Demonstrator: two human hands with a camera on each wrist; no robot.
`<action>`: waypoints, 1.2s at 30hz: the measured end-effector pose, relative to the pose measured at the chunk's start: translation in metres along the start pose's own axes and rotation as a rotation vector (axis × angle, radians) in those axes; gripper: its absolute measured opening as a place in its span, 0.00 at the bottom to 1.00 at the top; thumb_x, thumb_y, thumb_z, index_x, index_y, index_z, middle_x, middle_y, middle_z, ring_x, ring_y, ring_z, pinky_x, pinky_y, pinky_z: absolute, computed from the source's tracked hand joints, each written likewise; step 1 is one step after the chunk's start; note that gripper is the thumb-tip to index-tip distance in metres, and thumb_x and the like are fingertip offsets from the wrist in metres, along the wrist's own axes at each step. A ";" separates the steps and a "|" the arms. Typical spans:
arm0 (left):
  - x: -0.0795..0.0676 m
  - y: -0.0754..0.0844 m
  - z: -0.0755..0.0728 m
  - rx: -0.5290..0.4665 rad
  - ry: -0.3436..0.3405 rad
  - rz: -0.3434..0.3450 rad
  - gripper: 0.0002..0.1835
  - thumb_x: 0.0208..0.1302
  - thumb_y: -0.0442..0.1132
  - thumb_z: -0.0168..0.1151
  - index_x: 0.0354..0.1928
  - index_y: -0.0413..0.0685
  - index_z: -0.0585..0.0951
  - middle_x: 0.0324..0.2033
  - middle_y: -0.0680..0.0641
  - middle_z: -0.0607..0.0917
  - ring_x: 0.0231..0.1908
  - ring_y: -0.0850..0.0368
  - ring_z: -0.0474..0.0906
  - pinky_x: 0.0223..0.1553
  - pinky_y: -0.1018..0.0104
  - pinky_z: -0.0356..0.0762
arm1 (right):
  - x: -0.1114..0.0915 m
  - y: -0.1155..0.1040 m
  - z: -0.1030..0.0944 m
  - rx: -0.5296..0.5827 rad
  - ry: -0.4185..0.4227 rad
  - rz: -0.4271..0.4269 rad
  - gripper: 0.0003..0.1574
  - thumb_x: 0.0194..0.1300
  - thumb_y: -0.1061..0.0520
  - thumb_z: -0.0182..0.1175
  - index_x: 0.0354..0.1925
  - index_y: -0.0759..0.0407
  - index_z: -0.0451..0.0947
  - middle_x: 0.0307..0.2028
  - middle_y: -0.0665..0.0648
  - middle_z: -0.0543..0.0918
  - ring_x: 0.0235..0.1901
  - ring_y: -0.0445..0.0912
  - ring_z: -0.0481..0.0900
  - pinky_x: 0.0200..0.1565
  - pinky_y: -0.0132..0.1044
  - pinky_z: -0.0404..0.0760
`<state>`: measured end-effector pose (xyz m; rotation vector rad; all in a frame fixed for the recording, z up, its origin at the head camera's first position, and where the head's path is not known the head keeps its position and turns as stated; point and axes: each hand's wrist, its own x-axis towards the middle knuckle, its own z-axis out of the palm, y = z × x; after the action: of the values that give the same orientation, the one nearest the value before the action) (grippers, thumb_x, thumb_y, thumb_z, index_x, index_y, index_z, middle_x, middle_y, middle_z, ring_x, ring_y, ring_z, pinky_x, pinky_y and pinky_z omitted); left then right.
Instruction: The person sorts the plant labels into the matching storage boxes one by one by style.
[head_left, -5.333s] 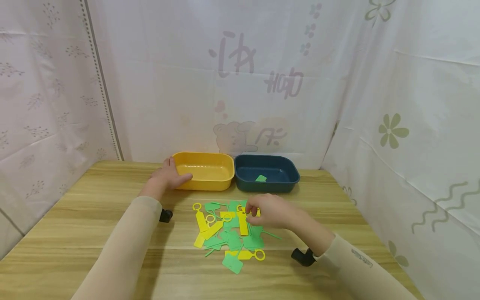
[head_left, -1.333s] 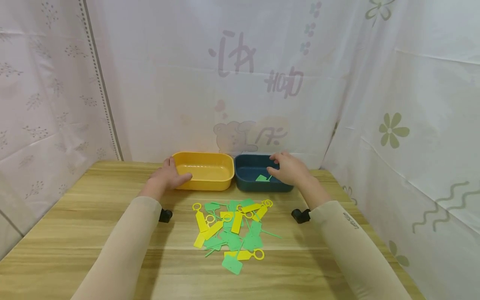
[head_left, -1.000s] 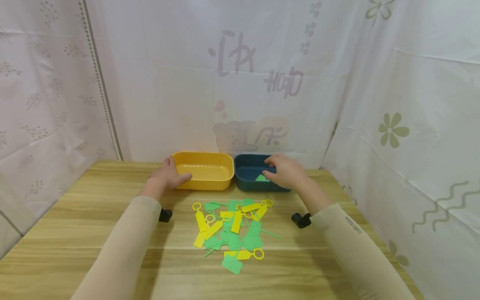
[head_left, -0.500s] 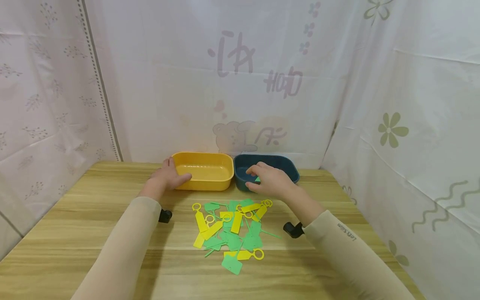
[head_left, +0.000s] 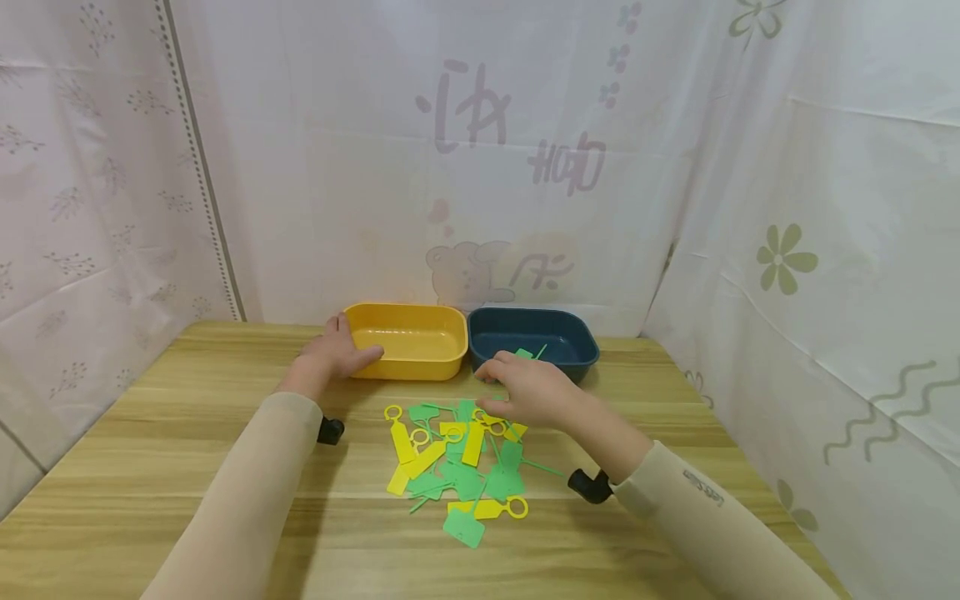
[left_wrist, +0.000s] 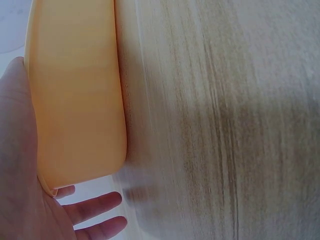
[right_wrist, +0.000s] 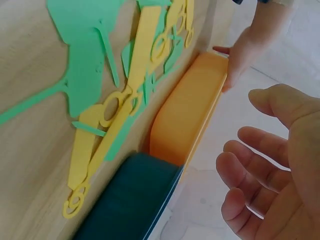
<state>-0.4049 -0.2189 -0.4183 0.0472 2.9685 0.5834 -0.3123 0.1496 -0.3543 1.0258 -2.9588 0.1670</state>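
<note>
In the head view, my left hand [head_left: 332, 350] rests at the left end of the yellow box [head_left: 408, 369]. Its thumb lies along the rim, and its fingers stretch straight past the box's end in the left wrist view. My right hand [head_left: 532, 392] hovers between the dark blue box [head_left: 587, 360] and the pile, fingers loosely bent, holding nothing. Inside the blue box shows a green plant label [head_left: 524, 354] with a thin stem sticking up. Below my right hand lie mixed flat plastic tags: yellow ring-ended tags [head_left: 473, 444] and green plant labels [head_left: 464, 528], overlapping one another.
Both boxes stand side by side at the back of the wooden table [head_left: 360, 550], against a patterned white curtain [head_left: 322, 167]. Black wrist-camera mounts [head_left: 591, 486] sit below each wrist. One green stem [head_left: 543, 469] pokes out from the pile's right side.
My right hand has let go of a green label in the blue box, then moved out over its front rim, left and toward the pile. The left hand has stayed at the yellow box.
</note>
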 end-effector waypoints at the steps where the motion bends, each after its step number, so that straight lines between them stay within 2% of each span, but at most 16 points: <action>1: -0.001 0.001 -0.001 -0.003 0.001 -0.002 0.68 0.71 0.78 0.46 0.86 0.27 0.34 0.87 0.25 0.39 0.78 0.17 0.59 0.79 0.26 0.60 | -0.002 0.000 0.001 -0.002 -0.008 -0.005 0.28 0.76 0.38 0.68 0.67 0.47 0.84 0.58 0.50 0.85 0.48 0.44 0.87 0.50 0.44 0.88; 5: -0.008 0.005 -0.003 0.000 0.011 0.003 0.66 0.74 0.75 0.48 0.85 0.25 0.35 0.86 0.24 0.40 0.78 0.16 0.60 0.79 0.26 0.60 | -0.012 0.001 0.008 0.010 -0.045 -0.022 0.26 0.74 0.39 0.70 0.64 0.46 0.85 0.56 0.49 0.86 0.47 0.43 0.87 0.50 0.44 0.88; 12: -0.009 0.006 -0.004 0.010 0.015 0.007 0.65 0.75 0.73 0.47 0.85 0.25 0.35 0.86 0.24 0.40 0.78 0.16 0.59 0.80 0.27 0.59 | -0.034 0.010 0.019 0.066 -0.121 -0.079 0.19 0.73 0.47 0.70 0.58 0.50 0.89 0.53 0.50 0.89 0.51 0.49 0.89 0.53 0.48 0.87; 16: -0.011 0.008 -0.006 0.015 0.016 0.014 0.64 0.76 0.72 0.48 0.85 0.24 0.36 0.86 0.23 0.40 0.78 0.16 0.60 0.79 0.27 0.60 | -0.040 0.019 0.025 0.046 -0.132 -0.090 0.18 0.69 0.49 0.73 0.55 0.51 0.89 0.47 0.50 0.90 0.43 0.45 0.86 0.48 0.43 0.85; 20: -0.013 0.009 -0.007 0.022 0.014 0.017 0.64 0.76 0.72 0.47 0.85 0.23 0.36 0.86 0.23 0.41 0.77 0.16 0.62 0.79 0.26 0.61 | -0.043 0.025 0.031 0.043 -0.182 -0.098 0.19 0.65 0.50 0.75 0.54 0.48 0.89 0.43 0.46 0.88 0.40 0.38 0.81 0.46 0.39 0.83; 27: -0.009 0.005 -0.005 0.012 0.008 0.013 0.67 0.74 0.77 0.46 0.85 0.25 0.35 0.86 0.23 0.40 0.77 0.17 0.62 0.79 0.27 0.60 | -0.047 0.014 0.039 0.088 -0.299 -0.147 0.24 0.60 0.52 0.76 0.56 0.41 0.87 0.47 0.44 0.86 0.42 0.37 0.80 0.48 0.38 0.82; 28: -0.004 0.001 -0.002 0.020 0.020 0.021 0.69 0.72 0.79 0.45 0.85 0.26 0.34 0.86 0.23 0.41 0.76 0.16 0.64 0.78 0.26 0.61 | -0.048 0.012 0.040 0.081 -0.304 -0.150 0.24 0.60 0.52 0.76 0.56 0.40 0.87 0.47 0.43 0.85 0.42 0.37 0.80 0.48 0.38 0.82; 31: -0.004 0.001 -0.003 0.018 0.006 0.017 0.71 0.70 0.82 0.44 0.85 0.26 0.34 0.86 0.23 0.41 0.76 0.16 0.63 0.78 0.25 0.61 | -0.049 0.007 0.042 0.048 -0.299 -0.157 0.24 0.59 0.53 0.76 0.54 0.41 0.87 0.46 0.43 0.85 0.41 0.35 0.79 0.47 0.37 0.82; 36: -0.013 0.009 -0.007 0.018 0.007 0.012 0.66 0.75 0.75 0.46 0.85 0.24 0.35 0.86 0.23 0.41 0.77 0.17 0.62 0.79 0.27 0.61 | -0.047 0.004 0.044 0.034 -0.285 -0.153 0.21 0.59 0.56 0.75 0.51 0.42 0.87 0.44 0.43 0.85 0.39 0.35 0.79 0.44 0.36 0.81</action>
<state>-0.3926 -0.2137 -0.4074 0.0654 2.9825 0.5589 -0.2763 0.1770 -0.4007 1.3832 -3.1137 0.0744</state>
